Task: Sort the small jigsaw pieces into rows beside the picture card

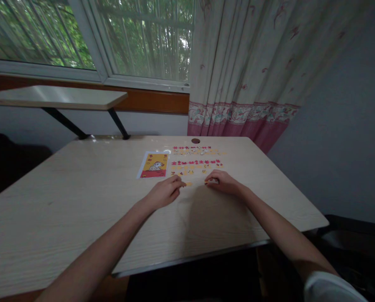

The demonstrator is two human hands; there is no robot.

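My left hand (166, 193) is closed in a pinch low over the table, its fingertips at a small yellow jigsaw piece (189, 184). Part of what those fingers grip is hidden. To the right, my right hand (221, 181) pinches a small orange-and-dark jigsaw piece (206, 182) between thumb and fingers. Just beyond both hands, several red jigsaw pieces (196, 162) and yellow ones lie in loose rows. Another red row (192, 147) is farther back. Left of the rows lies a picture card (156, 159) showing a white cartoon animal on yellow and red.
All of this rests on a light wooden table (80, 201) with a round cable hole (195, 141) at its back edge. A raised shelf (55, 97) on black supports stands at the back left. Behind are a window (146, 42) and a floral curtain (240, 63).
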